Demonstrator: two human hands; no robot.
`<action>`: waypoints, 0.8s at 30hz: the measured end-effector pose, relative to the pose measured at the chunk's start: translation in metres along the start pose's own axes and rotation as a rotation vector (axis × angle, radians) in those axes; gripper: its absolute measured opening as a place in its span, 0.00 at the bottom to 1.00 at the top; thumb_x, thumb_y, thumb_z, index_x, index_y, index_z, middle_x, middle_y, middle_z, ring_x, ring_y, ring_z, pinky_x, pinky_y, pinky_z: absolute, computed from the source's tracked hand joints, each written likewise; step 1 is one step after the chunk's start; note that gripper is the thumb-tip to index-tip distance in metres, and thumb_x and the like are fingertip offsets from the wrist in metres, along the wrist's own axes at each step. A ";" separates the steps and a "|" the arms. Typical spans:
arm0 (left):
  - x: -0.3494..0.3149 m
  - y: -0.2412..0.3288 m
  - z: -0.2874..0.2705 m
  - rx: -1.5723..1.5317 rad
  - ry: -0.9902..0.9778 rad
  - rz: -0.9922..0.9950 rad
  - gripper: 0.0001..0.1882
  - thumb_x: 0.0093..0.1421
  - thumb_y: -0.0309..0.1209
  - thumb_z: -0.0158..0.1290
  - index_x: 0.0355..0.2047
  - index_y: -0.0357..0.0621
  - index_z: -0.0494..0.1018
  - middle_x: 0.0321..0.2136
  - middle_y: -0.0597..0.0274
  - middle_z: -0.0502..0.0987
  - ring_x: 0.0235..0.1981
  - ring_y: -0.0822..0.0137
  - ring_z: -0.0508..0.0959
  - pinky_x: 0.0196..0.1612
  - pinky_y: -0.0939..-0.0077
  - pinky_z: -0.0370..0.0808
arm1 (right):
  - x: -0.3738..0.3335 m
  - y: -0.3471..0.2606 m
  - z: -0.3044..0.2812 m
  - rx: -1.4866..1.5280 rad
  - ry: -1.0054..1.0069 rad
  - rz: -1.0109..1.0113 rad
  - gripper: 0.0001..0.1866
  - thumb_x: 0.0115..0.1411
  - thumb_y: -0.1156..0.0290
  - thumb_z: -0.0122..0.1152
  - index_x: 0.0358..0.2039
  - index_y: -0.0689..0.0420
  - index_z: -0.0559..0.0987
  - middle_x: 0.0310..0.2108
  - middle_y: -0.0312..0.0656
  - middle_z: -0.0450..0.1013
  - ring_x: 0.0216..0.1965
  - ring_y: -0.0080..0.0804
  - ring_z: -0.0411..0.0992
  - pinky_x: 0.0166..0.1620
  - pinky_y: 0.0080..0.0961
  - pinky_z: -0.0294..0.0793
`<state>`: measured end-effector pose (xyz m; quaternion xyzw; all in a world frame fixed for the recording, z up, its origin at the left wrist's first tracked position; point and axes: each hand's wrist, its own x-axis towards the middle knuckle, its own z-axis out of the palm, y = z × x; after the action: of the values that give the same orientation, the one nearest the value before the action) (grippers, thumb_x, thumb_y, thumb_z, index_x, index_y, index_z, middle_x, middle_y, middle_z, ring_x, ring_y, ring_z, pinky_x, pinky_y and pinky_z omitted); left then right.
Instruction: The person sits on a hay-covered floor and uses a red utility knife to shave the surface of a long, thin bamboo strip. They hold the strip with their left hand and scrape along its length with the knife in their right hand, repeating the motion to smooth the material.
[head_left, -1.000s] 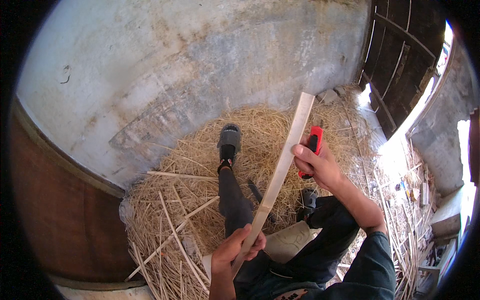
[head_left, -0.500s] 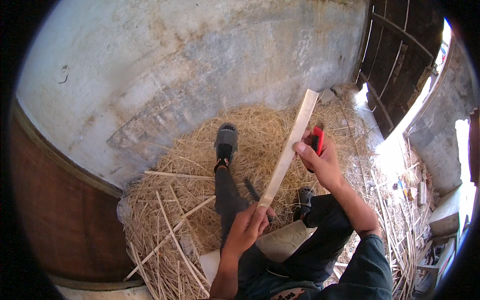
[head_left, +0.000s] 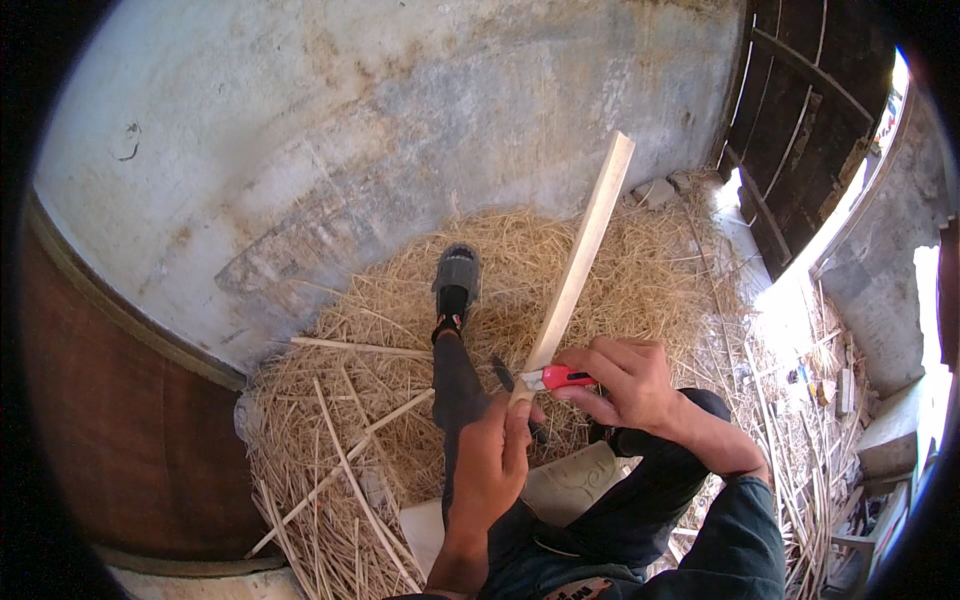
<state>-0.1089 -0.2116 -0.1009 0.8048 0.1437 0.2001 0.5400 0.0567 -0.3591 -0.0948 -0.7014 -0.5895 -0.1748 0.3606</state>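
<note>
A long pale wooden strip (head_left: 583, 258) rises at a slant in front of me, its far end up against the wall in view. My left hand (head_left: 492, 455) is closed around its near end, thumb along the strip. In my right hand (head_left: 628, 388) is a red utility knife (head_left: 566, 376), gripped between thumb and fingers. Its blade lies against the strip just above my left thumb. Beyond my left hand, a dark narrow object (head_left: 502, 374) shows in part; its kind cannot be made out.
Straw-like shavings (head_left: 400, 275) cover the floor around my feet, with several thin pale sticks (head_left: 345, 460) at left. A stained wall (head_left: 400, 120) stands ahead. A dark wooden door (head_left: 805, 120) is at far right, a brown panel (head_left: 130, 420) at left.
My right hand has come down along the strip and turned, bringing the knife's blade onto its near end. The strip's far end has moved up in view. My left hand still holds it.
</note>
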 end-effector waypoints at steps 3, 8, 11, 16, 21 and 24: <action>-0.001 0.000 0.001 0.054 -0.005 0.009 0.18 0.79 0.38 0.42 0.39 0.36 0.75 0.19 0.58 0.72 0.18 0.68 0.71 0.25 0.70 0.66 | 0.001 -0.004 0.004 -0.001 0.028 -0.012 0.19 0.56 0.60 0.76 0.45 0.53 0.83 0.26 0.36 0.73 0.24 0.35 0.77 0.26 0.32 0.77; -0.001 0.001 0.004 0.121 0.029 0.018 0.14 0.78 0.34 0.44 0.43 0.36 0.73 0.27 0.49 0.80 0.21 0.51 0.79 0.26 0.63 0.72 | -0.001 -0.005 0.006 -0.064 0.031 0.002 0.19 0.55 0.59 0.75 0.45 0.52 0.84 0.25 0.34 0.71 0.23 0.32 0.77 0.25 0.30 0.76; -0.001 -0.001 0.006 0.107 0.035 0.031 0.14 0.78 0.34 0.44 0.42 0.36 0.72 0.26 0.50 0.78 0.21 0.50 0.79 0.26 0.63 0.72 | -0.002 -0.007 0.006 -0.118 0.041 0.006 0.19 0.55 0.58 0.75 0.45 0.51 0.84 0.24 0.33 0.71 0.23 0.30 0.77 0.25 0.29 0.76; -0.003 -0.003 0.004 0.096 0.011 0.013 0.13 0.78 0.33 0.44 0.39 0.36 0.71 0.24 0.51 0.76 0.22 0.49 0.80 0.26 0.63 0.72 | -0.001 -0.009 0.006 -0.165 0.074 -0.008 0.18 0.54 0.56 0.75 0.43 0.49 0.85 0.23 0.30 0.69 0.22 0.27 0.76 0.24 0.27 0.74; -0.008 -0.009 0.004 0.087 0.022 0.022 0.13 0.78 0.33 0.44 0.38 0.36 0.71 0.23 0.51 0.75 0.21 0.49 0.79 0.25 0.62 0.71 | -0.002 -0.010 0.007 -0.227 0.055 -0.032 0.17 0.54 0.54 0.75 0.41 0.48 0.85 0.23 0.29 0.70 0.20 0.25 0.74 0.23 0.25 0.72; -0.012 -0.011 0.003 0.076 0.035 0.014 0.15 0.78 0.35 0.43 0.39 0.37 0.72 0.22 0.55 0.74 0.20 0.57 0.76 0.25 0.65 0.69 | -0.003 -0.011 0.009 -0.231 0.051 -0.043 0.16 0.54 0.55 0.76 0.40 0.48 0.85 0.23 0.30 0.71 0.20 0.25 0.74 0.23 0.25 0.72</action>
<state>-0.1176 -0.2153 -0.1145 0.8220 0.1551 0.2125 0.5051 0.0436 -0.3544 -0.0993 -0.7208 -0.5709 -0.2671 0.2886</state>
